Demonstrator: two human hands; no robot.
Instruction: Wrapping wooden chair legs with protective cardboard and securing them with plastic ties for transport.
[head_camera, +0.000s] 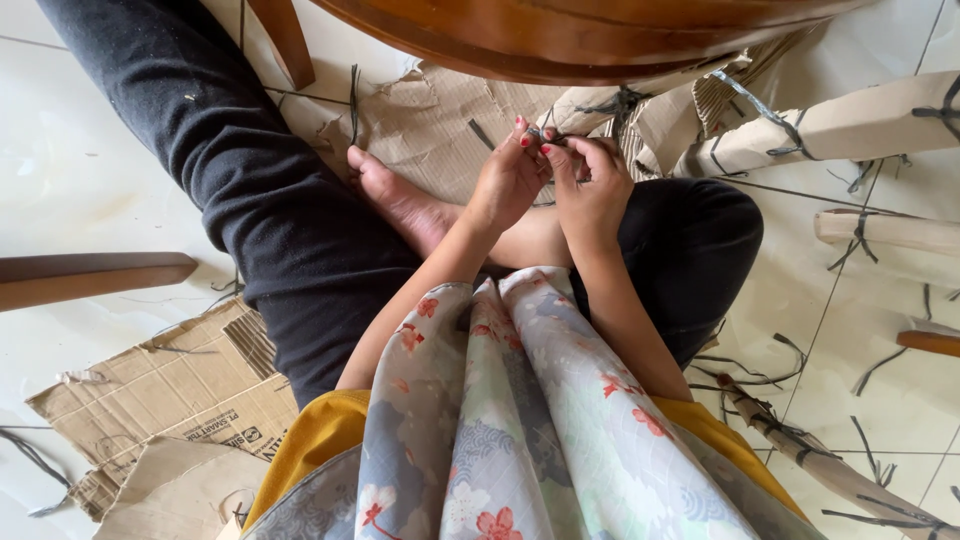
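Sitting on a white tiled floor (80, 170), the person works beneath a wooden chair seat (560, 35) at 12 o'clock. Left hand (505, 180) and right hand (592, 185) pinch closed on a black strap (550, 132). Torn cardboard (170, 390) crowds 8 o'clock; wrapped chair legs (850, 125) block 2 o'clock.

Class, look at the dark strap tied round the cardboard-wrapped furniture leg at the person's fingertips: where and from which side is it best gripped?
Grip the dark strap at its loose end by the knot, pinched between thumb and forefinger from the near side, as the left hand and right hand do. The cardboard-wrapped leg lies nearly flat, so the strap's far side is hidden beneath the wooden chair seat.
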